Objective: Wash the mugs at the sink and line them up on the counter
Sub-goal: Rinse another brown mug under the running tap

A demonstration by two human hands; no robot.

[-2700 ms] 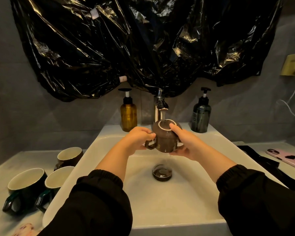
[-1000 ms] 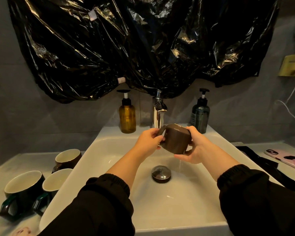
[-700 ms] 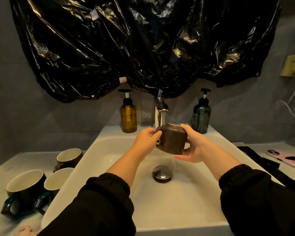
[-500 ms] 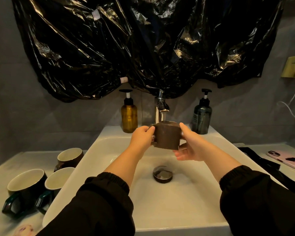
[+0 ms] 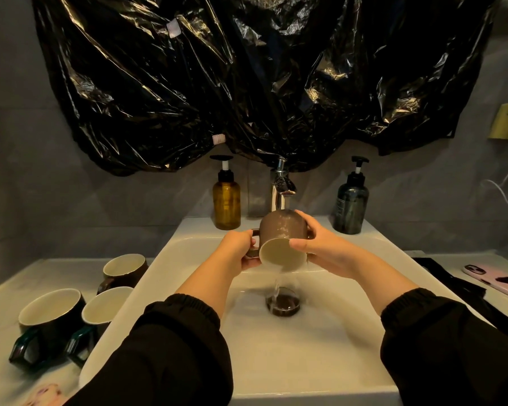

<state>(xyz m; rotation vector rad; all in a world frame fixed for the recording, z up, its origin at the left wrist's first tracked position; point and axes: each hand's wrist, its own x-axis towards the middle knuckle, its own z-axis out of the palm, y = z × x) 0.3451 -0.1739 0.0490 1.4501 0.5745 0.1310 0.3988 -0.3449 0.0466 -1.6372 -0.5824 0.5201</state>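
I hold a brown mug (image 5: pixel 280 230) under the tap (image 5: pixel 281 187), tipped so its cream inside faces me and downward. Water runs over its body and drips off the rim toward the drain (image 5: pixel 282 304). My left hand (image 5: pixel 239 250) grips the mug by its handle on the left. My right hand (image 5: pixel 320 247) wraps the mug's right side, thumb at the rim. Three more mugs stand upright on the counter left of the white sink (image 5: pixel 170 247): a brown mug (image 5: pixel 123 266), a big dark green mug (image 5: pixel 49 313) and a smaller dark green mug (image 5: pixel 104 309).
An amber pump bottle (image 5: pixel 226 200) and a dark pump bottle (image 5: pixel 351 205) stand on the sink's back ledge, either side of the tap. A pink phone (image 5: pixel 499 281) and a black cloth (image 5: pixel 458 288) lie on the right counter. Black plastic sheeting (image 5: pixel 247 77) hangs above.
The mug has been turned from bottom-up under the stream to tipped toward me, its cream inside now showing, and water pours from its rim. Both hands stay on it.
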